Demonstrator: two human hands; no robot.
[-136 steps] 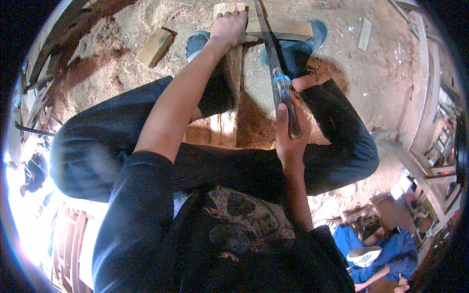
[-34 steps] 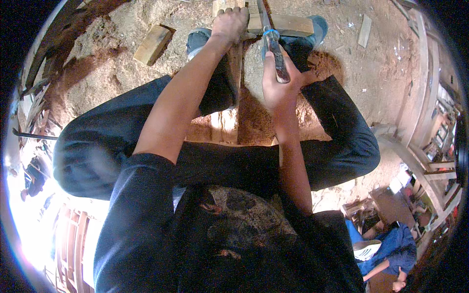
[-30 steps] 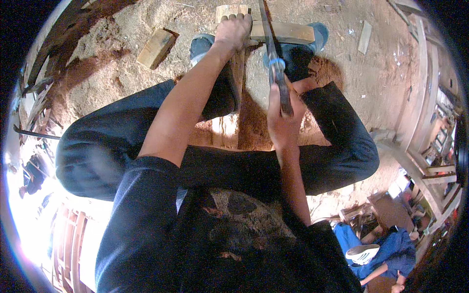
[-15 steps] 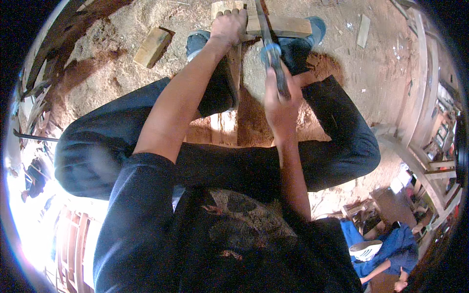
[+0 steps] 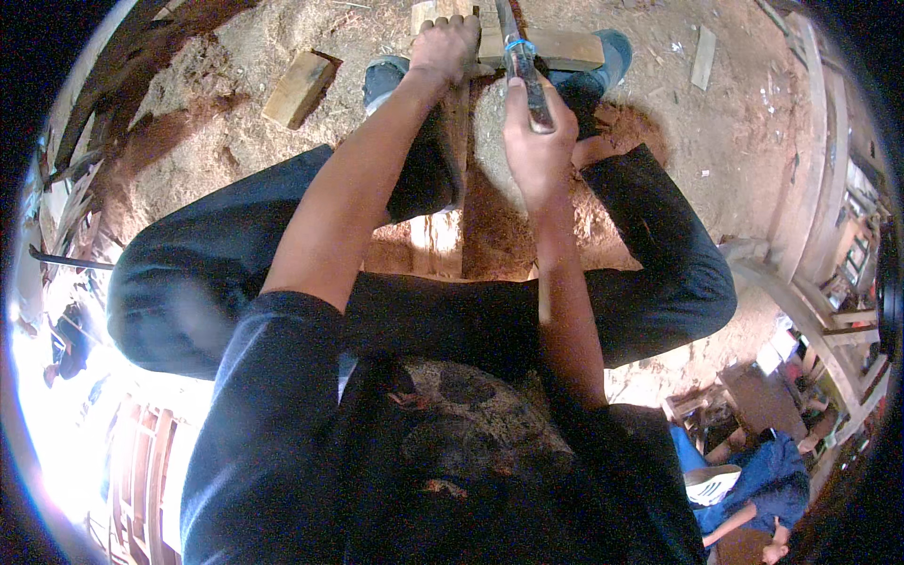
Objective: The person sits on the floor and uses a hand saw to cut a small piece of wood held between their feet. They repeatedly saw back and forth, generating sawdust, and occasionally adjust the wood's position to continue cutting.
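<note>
My left hand (image 5: 441, 52) is closed over an upright-running wooden board (image 5: 425, 14) near the top of the picture, by a short wooden block (image 5: 565, 49) lying crosswise between my shoes. My right hand (image 5: 539, 146) grips a saw by its handle (image 5: 527, 83), which has a blue band. The narrow metal blade (image 5: 506, 19) runs forward beside my left hand, across the block; where its teeth meet the wood I cannot tell.
A loose block (image 5: 295, 89) lies on the dirt floor (image 5: 188, 113) at left, a thin offcut (image 5: 702, 56) at right. Timber frames (image 5: 819, 151) and scrap wood line both sides. Another person (image 5: 744, 494) in blue sits at lower right.
My right hand and the saw have shifted back and forth; they are now further forward, away from my body, than in the earlier frames. My left hand stays on the board.
</note>
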